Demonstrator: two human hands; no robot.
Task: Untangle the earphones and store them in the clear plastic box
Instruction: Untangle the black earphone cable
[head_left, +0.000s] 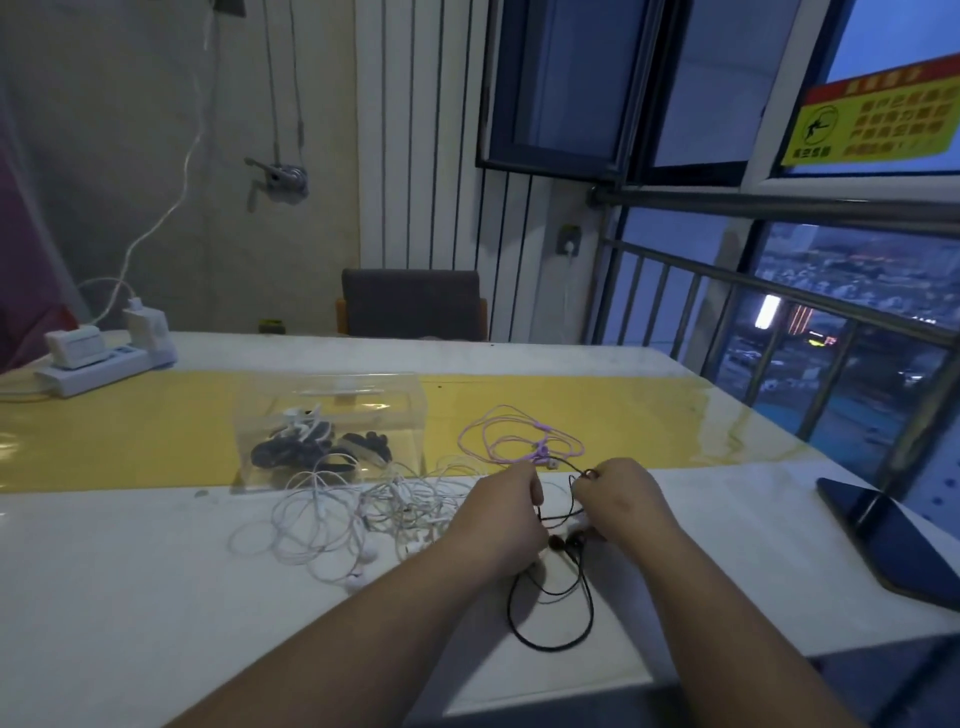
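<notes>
Black earphones (558, 616) lie in loops on the white table in front of me. My left hand (498, 519) and my right hand (621, 501) both pinch the black cable close together above the loops. A tangle of white earphones (353, 512) lies to the left of my hands. Purple earphones (524, 436) lie just beyond my hands on the yellow strip. The clear plastic box (332, 431) stands behind the white tangle and holds black and white earphones.
A white power strip (104, 361) with plugged-in chargers sits at the far left of the table. A dark phone or tablet (893, 535) lies at the right edge. A chair (413, 304) stands behind the table, and a railing with windows runs along the right.
</notes>
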